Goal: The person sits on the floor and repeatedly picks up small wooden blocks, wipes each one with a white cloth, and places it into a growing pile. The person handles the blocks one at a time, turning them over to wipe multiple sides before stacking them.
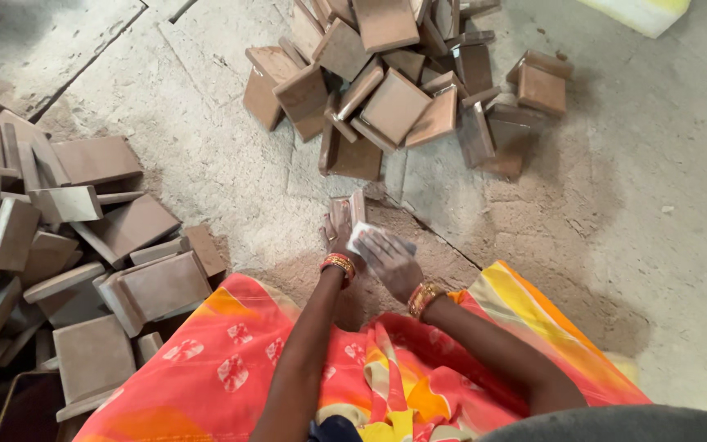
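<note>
Both hands are meeting on one small brown block, low over the dusty floor.

I am seeing my left hand (339,237) reaching straight out from the lap, its grip closing around the small brown block (352,214) and holding it upright just above the floor (231,164). My right hand (389,260) is coming in from the right with the forearm angled across the orange cloth (231,360), fingers flattened and pressing a pale sheet (362,237) against the block's near face. A loose heap of blocks (394,82) is lying beyond the hands, and a second pile (67,237) is lying well to the left.
</note>
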`<state>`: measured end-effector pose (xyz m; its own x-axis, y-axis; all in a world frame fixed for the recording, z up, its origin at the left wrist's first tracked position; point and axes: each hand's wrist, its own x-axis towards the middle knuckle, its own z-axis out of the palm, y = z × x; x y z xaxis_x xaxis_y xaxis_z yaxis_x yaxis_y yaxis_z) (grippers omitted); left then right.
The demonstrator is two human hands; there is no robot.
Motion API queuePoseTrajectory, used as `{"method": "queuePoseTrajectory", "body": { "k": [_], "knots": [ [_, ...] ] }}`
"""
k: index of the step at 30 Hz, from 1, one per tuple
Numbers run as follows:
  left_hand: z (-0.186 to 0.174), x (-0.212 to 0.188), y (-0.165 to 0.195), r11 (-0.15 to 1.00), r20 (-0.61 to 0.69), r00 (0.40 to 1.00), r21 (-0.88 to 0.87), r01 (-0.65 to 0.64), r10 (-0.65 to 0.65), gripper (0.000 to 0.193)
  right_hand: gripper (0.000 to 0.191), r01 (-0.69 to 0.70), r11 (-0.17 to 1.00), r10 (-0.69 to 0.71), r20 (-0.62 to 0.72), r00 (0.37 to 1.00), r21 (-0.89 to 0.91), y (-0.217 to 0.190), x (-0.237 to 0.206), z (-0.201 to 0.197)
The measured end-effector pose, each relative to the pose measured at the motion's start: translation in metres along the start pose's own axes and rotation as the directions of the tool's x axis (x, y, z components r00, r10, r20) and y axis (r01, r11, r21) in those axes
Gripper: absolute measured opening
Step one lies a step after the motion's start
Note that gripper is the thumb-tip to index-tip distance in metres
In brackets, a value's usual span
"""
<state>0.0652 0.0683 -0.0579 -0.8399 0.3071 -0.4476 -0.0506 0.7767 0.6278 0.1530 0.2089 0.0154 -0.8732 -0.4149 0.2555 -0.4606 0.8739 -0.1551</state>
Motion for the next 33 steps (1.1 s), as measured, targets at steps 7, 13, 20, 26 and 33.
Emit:
{"method": "queuePoseTrajectory", "body": {
  "k": [7, 13, 20, 26, 33],
  "knots": [
    [-0.011, -0.001, 0.017, 0.987, -0.054, 0.998, 0.158, 0.032, -0.024, 0.100, 0.040, 0.056, 0.960, -0.079, -0.072, 0.994, -0.274, 0.063, 0.112, 0.010],
    [-0.003, 0.005, 0.005, 0.998, -0.038, 0.998, 0.052, -0.046, 0.048, 0.085, 0.054, 0.048, 0.986, -0.061, -0.076, 0.995, -0.162, 0.004, 0.017, -0.012],
    [-0.001, 0.000, 0.003, 0.997, -0.170, 0.983, -0.037, -0.070, 0.063, 0.097, 0.094, -0.311, 0.733, 0.391, 0.000, 0.921, 0.605, 0.019, 0.042, 0.014],
    [-0.005, 0.003, 0.011, 0.973, -0.109, 0.993, 0.229, -0.008, 0.033, 0.085, 0.096, -0.331, 0.685, 0.436, -0.001, 0.900, 0.650, 0.020, 0.056, 0.016],
    [-0.001, 0.002, 0.007, 0.986, -0.093, 0.996, 0.167, 0.024, -0.009, 0.099, 0.101, -0.475, 0.734, 0.495, 0.097, 0.863, 0.486, 0.007, 0.048, 0.008]
  ]
}}
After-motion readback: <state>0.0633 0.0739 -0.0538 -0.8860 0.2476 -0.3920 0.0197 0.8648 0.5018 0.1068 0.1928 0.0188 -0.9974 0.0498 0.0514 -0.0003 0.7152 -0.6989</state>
